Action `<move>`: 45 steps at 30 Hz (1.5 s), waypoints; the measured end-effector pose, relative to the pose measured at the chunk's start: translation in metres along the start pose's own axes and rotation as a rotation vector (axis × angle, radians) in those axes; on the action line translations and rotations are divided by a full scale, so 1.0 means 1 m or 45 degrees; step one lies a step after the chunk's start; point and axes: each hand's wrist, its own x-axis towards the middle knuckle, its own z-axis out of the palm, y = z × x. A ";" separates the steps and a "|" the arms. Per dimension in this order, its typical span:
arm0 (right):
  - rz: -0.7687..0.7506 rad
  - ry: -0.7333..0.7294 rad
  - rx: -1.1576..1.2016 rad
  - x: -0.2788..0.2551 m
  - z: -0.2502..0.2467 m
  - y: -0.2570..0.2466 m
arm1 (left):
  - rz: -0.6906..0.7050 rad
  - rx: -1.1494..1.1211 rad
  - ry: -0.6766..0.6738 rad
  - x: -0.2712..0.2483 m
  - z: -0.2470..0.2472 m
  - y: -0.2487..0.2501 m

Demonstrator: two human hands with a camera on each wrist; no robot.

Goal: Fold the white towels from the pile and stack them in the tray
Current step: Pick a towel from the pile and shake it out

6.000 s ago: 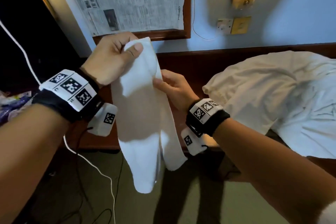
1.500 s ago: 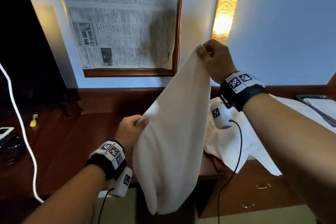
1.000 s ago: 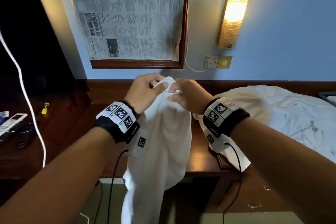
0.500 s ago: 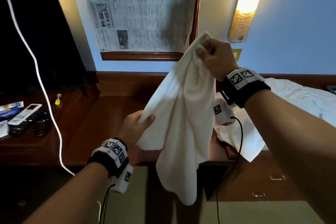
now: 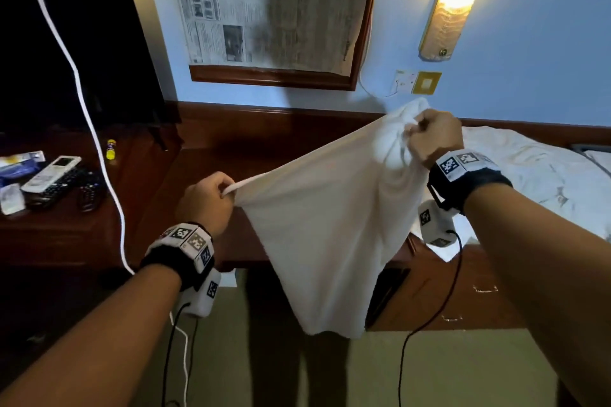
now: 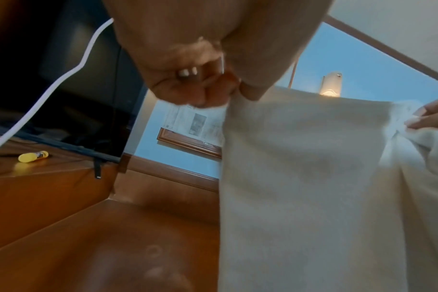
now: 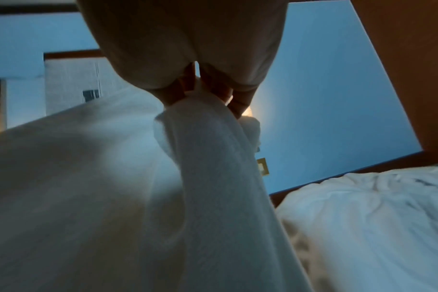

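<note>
White towel (image 5: 324, 235) stretched between both grips, top edge sloping up toward the right, body hanging down to a point. Left hand (image 5: 206, 203) pinches one corner; right hand (image 5: 433, 137) clenches the bunched opposite corner, above the wooden surface (image 5: 205, 172)

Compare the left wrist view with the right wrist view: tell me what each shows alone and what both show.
Only the left wrist view shows the yellow tube on the wooden desk and the left hand pinching the towel's edge. Only the right wrist view shows the pile of white towels and the right hand bunching a corner. Both show the held white towel.
</note>
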 end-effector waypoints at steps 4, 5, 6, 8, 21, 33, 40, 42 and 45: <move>0.182 -0.105 -0.110 -0.024 0.011 0.022 | 0.180 -0.103 -0.451 -0.012 -0.009 -0.007; 0.210 -0.127 -0.132 -0.029 0.014 0.025 | 0.243 -0.185 -0.502 -0.016 -0.012 -0.006; 0.227 -0.149 -0.148 -0.035 0.017 0.027 | 0.286 -0.256 -0.529 -0.020 -0.016 -0.004; 0.249 -0.176 -0.159 -0.044 0.022 0.030 | 0.331 -0.382 -0.564 -0.022 -0.023 -0.003; 0.100 -0.452 -0.087 -0.093 0.057 0.043 | 0.023 -0.266 0.041 -0.010 -0.028 -0.052; 0.563 -0.357 -0.192 -0.138 0.082 0.136 | -0.690 0.167 0.010 -0.006 -0.044 -0.160; 0.475 0.171 -0.015 -0.119 0.067 0.132 | -0.598 0.196 0.150 0.009 -0.074 -0.168; 0.495 0.292 0.019 -0.114 0.063 0.128 | -0.583 0.135 0.211 0.010 -0.075 -0.160; 0.648 0.097 -0.003 -0.113 0.060 0.128 | -0.726 0.116 0.262 0.006 -0.068 -0.148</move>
